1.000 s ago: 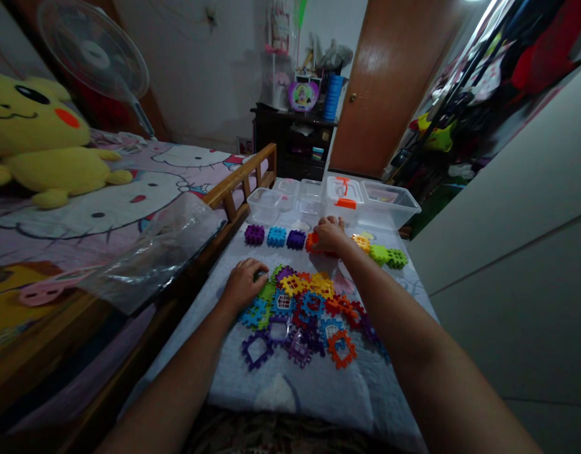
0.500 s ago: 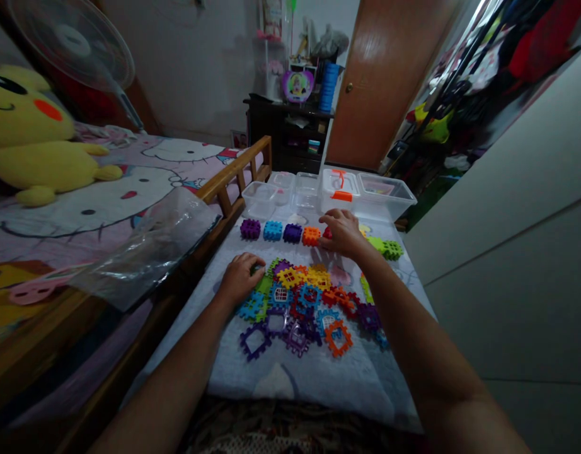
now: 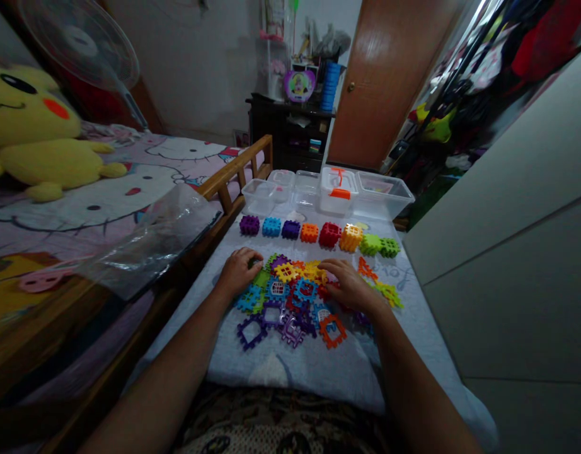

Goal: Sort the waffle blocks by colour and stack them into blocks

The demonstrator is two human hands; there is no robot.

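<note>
Toy tiles (image 3: 295,295) heaped on cloth (image 3: 319,373), left hand (image 3: 239,271) curled at the heap's left edge, right hand (image 3: 351,285) palm-down over its right side, fingers (image 3: 333,266) of both half-open, any hold unclear, eight stacks (image 3: 291,229) beyond the heap.

Cloth-covered table (image 3: 319,375): loose heap of coloured plastic pieces (image 3: 287,273); behind, row of coloured stacks (image 3: 329,234); clear boxes (image 3: 307,192) along far end.

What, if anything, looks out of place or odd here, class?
I see nothing plainly spilled or broken. The loose pieces lie jumbled, unlike the neat row of colour-sorted stacks behind them, and the see-through bag sprawls across the bed's edge, away from the plastic boxes.
</note>
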